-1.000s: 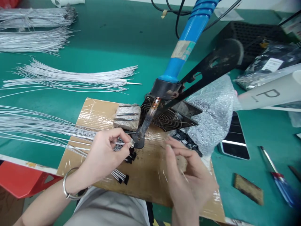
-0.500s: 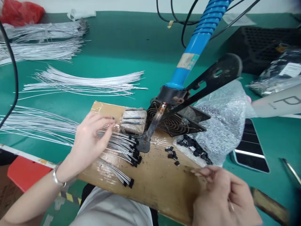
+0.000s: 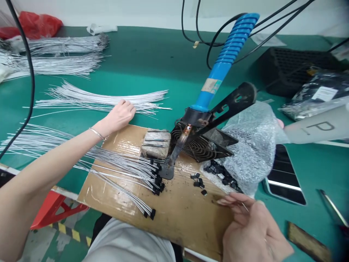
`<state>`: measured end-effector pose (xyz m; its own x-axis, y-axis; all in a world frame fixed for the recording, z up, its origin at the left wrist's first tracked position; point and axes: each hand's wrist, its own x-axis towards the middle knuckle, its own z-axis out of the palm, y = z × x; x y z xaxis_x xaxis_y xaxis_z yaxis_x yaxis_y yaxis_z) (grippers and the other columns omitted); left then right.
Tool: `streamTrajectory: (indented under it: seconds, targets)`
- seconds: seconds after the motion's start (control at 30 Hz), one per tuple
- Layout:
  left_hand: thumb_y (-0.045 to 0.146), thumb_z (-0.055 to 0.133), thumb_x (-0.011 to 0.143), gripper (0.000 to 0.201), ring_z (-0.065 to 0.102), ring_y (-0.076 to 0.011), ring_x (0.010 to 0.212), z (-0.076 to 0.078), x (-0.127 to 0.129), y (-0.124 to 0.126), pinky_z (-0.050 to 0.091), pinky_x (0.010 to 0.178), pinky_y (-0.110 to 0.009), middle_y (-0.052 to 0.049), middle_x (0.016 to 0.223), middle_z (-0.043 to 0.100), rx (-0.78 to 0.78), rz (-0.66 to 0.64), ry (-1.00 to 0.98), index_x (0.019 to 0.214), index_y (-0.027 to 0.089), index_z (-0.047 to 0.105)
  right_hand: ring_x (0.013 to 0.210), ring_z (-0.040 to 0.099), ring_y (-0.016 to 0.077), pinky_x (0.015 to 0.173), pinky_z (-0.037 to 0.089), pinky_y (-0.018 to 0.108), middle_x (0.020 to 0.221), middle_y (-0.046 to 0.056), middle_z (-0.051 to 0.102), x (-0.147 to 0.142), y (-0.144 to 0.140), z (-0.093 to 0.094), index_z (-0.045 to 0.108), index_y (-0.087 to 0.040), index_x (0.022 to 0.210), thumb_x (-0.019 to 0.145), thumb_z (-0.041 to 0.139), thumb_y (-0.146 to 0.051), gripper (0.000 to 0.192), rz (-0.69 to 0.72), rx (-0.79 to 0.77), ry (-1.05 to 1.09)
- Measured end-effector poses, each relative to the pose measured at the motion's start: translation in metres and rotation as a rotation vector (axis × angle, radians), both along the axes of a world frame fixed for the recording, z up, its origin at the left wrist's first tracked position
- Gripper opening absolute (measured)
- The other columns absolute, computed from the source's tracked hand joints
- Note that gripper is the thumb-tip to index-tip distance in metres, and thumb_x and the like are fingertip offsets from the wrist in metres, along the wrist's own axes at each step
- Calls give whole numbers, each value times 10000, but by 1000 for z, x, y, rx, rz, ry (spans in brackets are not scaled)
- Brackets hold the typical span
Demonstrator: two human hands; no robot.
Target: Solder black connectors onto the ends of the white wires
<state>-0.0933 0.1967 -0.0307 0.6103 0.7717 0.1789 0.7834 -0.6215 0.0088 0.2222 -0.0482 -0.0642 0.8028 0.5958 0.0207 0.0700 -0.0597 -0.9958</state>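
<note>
My left hand [image 3: 122, 113] lies with curled fingers at the lower edge of a loose bundle of white wires [image 3: 98, 99]; its fingertips are hidden, so what they pinch cannot be seen. At the lower right, my right hand [image 3: 253, 229] has its fingers bent around a thin silvery piece [image 3: 244, 206], mostly hidden. Between the hands, wires with black connector ends [image 3: 156, 178] rest on a brown board [image 3: 185, 214]. A smaller group of such wires [image 3: 136, 202] lies nearer me. Several loose black connectors [image 3: 199, 182] are left of my right hand.
A blue-handled soldering iron [image 3: 211, 87] leans in a stand above a fan [image 3: 200, 143]. Beside it are a block with metal rods [image 3: 156, 143], bubble wrap [image 3: 248, 145] with black connectors and a phone [image 3: 285, 178]. More wire bundles [image 3: 60, 65] lie at the back left.
My left hand has moved up and away from the connector-ended wires to the white wire bundle. My right hand has stayed at about the same place. The view has shifted slightly.
</note>
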Motion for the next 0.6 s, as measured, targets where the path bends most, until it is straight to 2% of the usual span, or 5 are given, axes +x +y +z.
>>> streamTrajectory:
  seconds: [0.17, 0.27, 0.4, 0.6]
  targets:
    - [90, 383, 984, 251, 613, -241, 762, 12, -17, -7, 462, 720, -372, -139, 916, 702, 23, 138, -51, 1127, 107, 589, 600, 611, 182, 615, 483, 323, 730, 33, 690, 1, 0, -1, 720, -183, 740, 867, 668, -446, 296, 10, 1, -1]
    - [115, 333, 1019, 285, 642, -233, 820, 15, -26, -7, 483, 744, -354, -146, 992, 718, 26, 159, -67, 1207, 110, 548, 615, 607, 184, 638, 478, 326, 727, 31, 686, 0, -1, -1, 721, -186, 761, 892, 645, -473, 325, 23, -39, -23]
    - [118, 418, 972, 267, 637, -300, 1036, 9, -30, -1, 490, 898, -425, -183, 1123, 701, 11, 89, -1, 1123, 120, 639, 629, 602, 183, 657, 479, 327, 738, 25, 684, -1, -1, 0, 725, -183, 768, 873, 678, -515, 351, 36, -49, -20]
    - [-16, 420, 873, 318, 636, -305, 914, -3, -26, 2, 479, 866, -443, -184, 927, 684, 2, 35, 79, 898, 126, 704, 635, 586, 194, 661, 481, 338, 723, 32, 674, -1, -2, -3, 710, -206, 710, 852, 715, -563, 385, 35, -54, -51]
